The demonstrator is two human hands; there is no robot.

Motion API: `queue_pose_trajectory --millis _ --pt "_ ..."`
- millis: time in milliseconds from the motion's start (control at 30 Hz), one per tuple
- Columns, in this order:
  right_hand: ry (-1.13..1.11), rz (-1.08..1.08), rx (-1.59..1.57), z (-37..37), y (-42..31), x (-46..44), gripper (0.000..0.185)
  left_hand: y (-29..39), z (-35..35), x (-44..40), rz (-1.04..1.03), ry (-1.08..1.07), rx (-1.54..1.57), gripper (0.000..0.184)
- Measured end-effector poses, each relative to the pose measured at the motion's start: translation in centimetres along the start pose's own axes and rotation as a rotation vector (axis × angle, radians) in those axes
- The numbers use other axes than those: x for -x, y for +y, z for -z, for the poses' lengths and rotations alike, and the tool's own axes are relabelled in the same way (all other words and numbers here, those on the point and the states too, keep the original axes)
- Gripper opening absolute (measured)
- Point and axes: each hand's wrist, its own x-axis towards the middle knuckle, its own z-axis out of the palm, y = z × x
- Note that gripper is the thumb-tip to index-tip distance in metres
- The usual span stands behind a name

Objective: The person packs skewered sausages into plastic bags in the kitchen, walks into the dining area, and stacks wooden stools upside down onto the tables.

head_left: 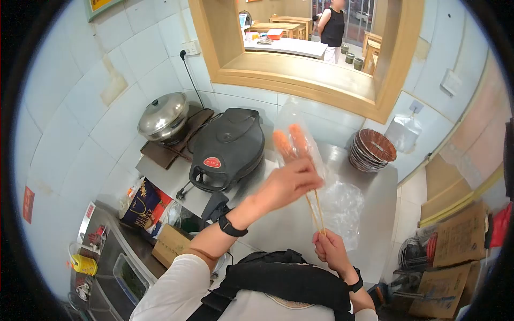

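Observation:
Two orange food skewers (289, 140) stand upright inside a clear plastic bag (312, 134), above the steel counter (267, 229). My left hand (292, 184) is closed round the lower part of the bag, just below the orange food. Lower down, my right hand (330, 247) pinches the ends of the two thin wooden sticks (316, 211). Crumpled clear plastic (342, 208) lies on the counter behind and right of my right hand. What the skewered food is, I cannot make out.
A black electric griddle (227, 147) and a lidded steel pot (164, 116) stand at the left. Stacked brown bowls (373, 151) are at the back right. Behind the counter is a wood-framed window (300, 80), with a person (333, 29) beyond. Cardboard boxes (459, 235) sit lower right.

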Motion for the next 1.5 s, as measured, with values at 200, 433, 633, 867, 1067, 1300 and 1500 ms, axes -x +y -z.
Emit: queue_pose_trajectory --millis 200,433,633,867,1067,1300,1500 --pt "0.133 0.086 -0.183 -0.4 -0.9 -2.2 0.022 -0.7 -3.1 5.4 -0.067 -0.067 0.048 0.019" --pt "0.272 0.291 0.058 -1.4 -0.5 -3.4 0.021 -2.4 -3.7 4.7 0.752 0.304 1.129 0.028" --pt "0.314 0.361 0.241 -1.4 1.4 -4.9 0.021 -2.8 -9.0 3.5 0.609 -0.034 0.859 0.029" --pt "0.424 0.547 0.626 4.1 -1.6 -0.8 0.022 -3.4 -9.8 4.4 0.554 0.028 0.959 0.015" --pt "0.727 0.669 0.321 3.4 -3.3 -3.4 0.024 1.3 -13.1 3.7 0.575 -0.213 0.56 0.018" --pt "0.858 0.199 -0.083 10.1 2.4 4.3 0.017 0.8 -17.7 9.8 -0.301 -0.839 0.4 0.036" --pt "1.088 0.083 0.038 10.1 4.7 12.6 0.02 -15.8 -16.6 6.1 0.338 -0.113 -0.189 0.059"
